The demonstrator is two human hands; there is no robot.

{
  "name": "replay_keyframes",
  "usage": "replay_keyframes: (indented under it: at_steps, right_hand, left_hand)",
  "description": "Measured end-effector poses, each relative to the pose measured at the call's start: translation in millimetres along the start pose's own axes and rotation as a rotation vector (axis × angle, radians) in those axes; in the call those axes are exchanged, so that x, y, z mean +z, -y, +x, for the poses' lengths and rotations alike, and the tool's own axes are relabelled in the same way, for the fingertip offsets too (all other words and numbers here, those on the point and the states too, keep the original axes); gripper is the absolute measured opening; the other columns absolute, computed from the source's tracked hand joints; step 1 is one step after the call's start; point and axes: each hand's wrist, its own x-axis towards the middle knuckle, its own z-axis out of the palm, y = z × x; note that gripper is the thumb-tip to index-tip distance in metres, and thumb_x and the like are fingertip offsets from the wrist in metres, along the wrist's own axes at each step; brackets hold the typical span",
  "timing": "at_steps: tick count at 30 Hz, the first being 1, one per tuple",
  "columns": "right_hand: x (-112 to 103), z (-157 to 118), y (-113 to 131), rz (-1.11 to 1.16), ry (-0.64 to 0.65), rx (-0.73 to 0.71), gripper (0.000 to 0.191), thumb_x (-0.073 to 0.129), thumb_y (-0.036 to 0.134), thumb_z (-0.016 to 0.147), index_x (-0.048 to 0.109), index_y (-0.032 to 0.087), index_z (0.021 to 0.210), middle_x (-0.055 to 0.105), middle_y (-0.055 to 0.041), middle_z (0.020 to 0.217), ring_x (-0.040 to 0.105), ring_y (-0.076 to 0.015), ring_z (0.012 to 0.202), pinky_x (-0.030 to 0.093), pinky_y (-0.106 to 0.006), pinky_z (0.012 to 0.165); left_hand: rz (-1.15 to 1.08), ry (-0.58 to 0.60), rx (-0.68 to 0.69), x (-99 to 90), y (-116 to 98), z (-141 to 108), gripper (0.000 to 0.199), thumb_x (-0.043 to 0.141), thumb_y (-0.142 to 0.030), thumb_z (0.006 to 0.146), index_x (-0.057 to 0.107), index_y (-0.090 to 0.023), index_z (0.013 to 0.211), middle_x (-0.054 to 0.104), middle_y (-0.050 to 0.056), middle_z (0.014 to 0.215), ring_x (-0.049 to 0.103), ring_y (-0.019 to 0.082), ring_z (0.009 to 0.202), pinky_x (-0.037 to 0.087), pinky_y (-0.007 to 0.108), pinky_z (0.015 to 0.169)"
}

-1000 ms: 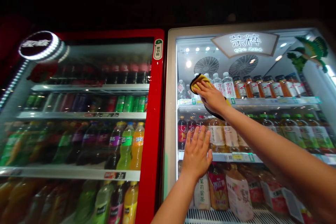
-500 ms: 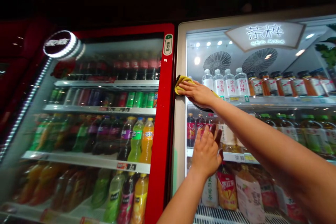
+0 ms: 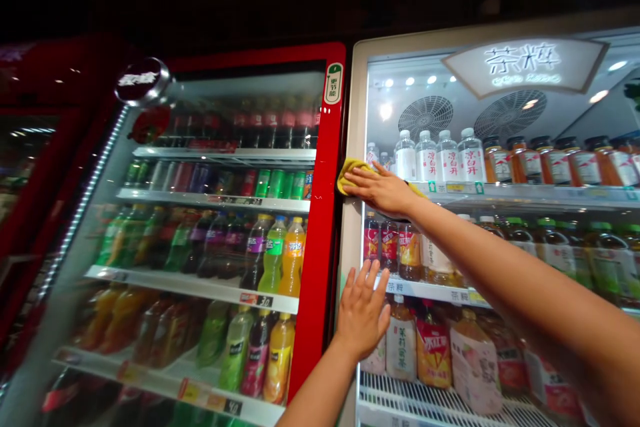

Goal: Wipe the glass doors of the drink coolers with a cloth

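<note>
My right hand [image 3: 381,191] is pressed over a yellow cloth [image 3: 352,165] on the left side of the pale fridge door frame [image 3: 353,230]. The cloth bunches out past its fingertips, and a dark edge shows beneath the hand. Lower down, my left hand [image 3: 363,312] has its fingers stretched and spread, with nothing in it. It lies over the same frame and the edge of the glass; whether the palm touches cannot be made out. Behind the glass, bottles of clear water [image 3: 427,159] stand level with my right hand.
To the left stands a red-framed drinks fridge [image 3: 320,247] with several shelves of cans and bottles. A narrow dark gap separates the two fridges. A lit sign [image 3: 525,67] crosses the top of the right fridge. A round sign [image 3: 142,81] sticks out at upper left.
My left hand has moved left and down, from in front of the glass to the door frame. My right hand and the cloth have slid slightly down the frame. The view has shifted left.
</note>
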Motion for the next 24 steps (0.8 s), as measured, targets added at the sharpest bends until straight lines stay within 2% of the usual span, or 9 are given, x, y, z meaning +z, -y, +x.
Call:
replay_keyframes:
  at_steps: [3,5,9,11,14,17,19,21,24]
  right_hand:
    - [0.2,25.3,-16.6,-0.042,-0.08,0.237,0.047,0.037,0.026,0.104,0.051,0.032,0.149,0.042,-0.0019,0.16,0.035,-0.0278,0.15,0.014,-0.062,0.125]
    - [5.2,32.6,-10.6,-0.04,-0.101,0.282,0.049,0.037,0.025,0.103,0.049,0.027,0.15,0.04,-0.0051,0.161,0.033,-0.0296,0.151,0.017,-0.06,0.126]
    - [19.7,12.7,32.4,0.018,-0.06,0.113,0.049,0.039,0.025,0.103,0.05,0.027,0.15,0.041,-0.0032,0.161,0.034,-0.0245,0.151,0.022,-0.051,0.127]
    - [20.7,-0.8,43.8,0.05,-0.027,-0.001,0.047,0.039,0.026,0.103,0.051,0.029,0.148,0.042,-0.0011,0.16,0.035,-0.0214,0.151,0.024,-0.048,0.126]
    - [9.4,-9.4,21.5,0.05,-0.025,-0.011,0.048,0.041,0.025,0.102,0.051,0.031,0.149,0.042,0.0009,0.16,0.035,-0.0198,0.15,0.026,-0.047,0.126]
    - [-6.1,-11.8,-23.9,-0.002,-0.091,0.242,0.051,0.043,0.026,0.1,0.048,0.025,0.151,0.04,-0.0036,0.162,0.032,-0.0254,0.152,0.027,-0.051,0.126]
    - [-9.7,-16.3,-37.9,-0.03,-0.132,0.4,0.053,0.044,0.027,0.1,0.047,0.022,0.152,0.038,-0.0069,0.163,0.028,-0.0298,0.153,0.026,-0.054,0.125]
    - [-6.3,-23.4,-27.2,-0.037,-0.14,0.425,0.054,0.045,0.027,0.1,0.045,0.024,0.154,0.038,-0.0061,0.163,0.027,-0.0308,0.153,0.026,-0.057,0.125]
    - [2.8,-34.1,14.6,-0.001,-0.06,0.231,0.054,0.044,0.025,0.1,0.044,0.031,0.153,0.041,-0.0003,0.161,0.03,-0.026,0.153,0.024,-0.054,0.126]
  left_hand:
    - [0.027,0.008,0.046,-0.8,6.8,-6.2,0.073,0.054,-0.04,0.095,0.029,-0.018,0.159,0.031,0.006,0.166,0.02,0.024,0.157,0.015,0.044,0.129]
    - [0.029,0.008,0.052,0.4,7.2,-5.4,0.073,0.053,-0.039,0.094,0.028,-0.017,0.16,0.03,0.007,0.167,0.02,0.025,0.156,0.014,0.045,0.129]
    - [0.025,0.015,0.043,1.7,4.4,-3.4,0.075,0.053,-0.039,0.094,0.026,-0.017,0.16,0.03,0.008,0.167,0.02,0.026,0.156,0.012,0.046,0.129]
    - [0.02,0.02,0.042,1.4,4.0,-3.6,0.076,0.054,-0.038,0.094,0.025,-0.017,0.16,0.029,0.008,0.167,0.02,0.027,0.156,0.011,0.046,0.129]
    - [0.013,0.034,0.045,0.7,5.1,-4.6,0.077,0.054,-0.038,0.093,0.023,-0.017,0.161,0.028,0.008,0.167,0.02,0.027,0.156,0.013,0.046,0.129]
    - [0.007,0.041,0.044,0.7,5.8,-5.0,0.078,0.054,-0.037,0.093,0.022,-0.017,0.162,0.028,0.007,0.168,0.02,0.026,0.157,0.015,0.046,0.129]
    - [0.001,0.039,0.043,1.1,5.4,-4.7,0.078,0.054,-0.037,0.093,0.022,-0.017,0.162,0.028,0.007,0.168,0.019,0.026,0.157,0.015,0.046,0.129]
    - [-0.006,0.034,0.041,1.6,4.7,-3.9,0.079,0.054,-0.037,0.092,0.022,-0.017,0.161,0.029,0.007,0.167,0.019,0.026,0.157,0.014,0.046,0.129]
    - [-0.023,0.034,0.04,1.7,4.2,-2.7,0.079,0.055,-0.035,0.092,0.023,-0.016,0.161,0.032,0.009,0.166,0.02,0.026,0.157,0.014,0.047,0.129]
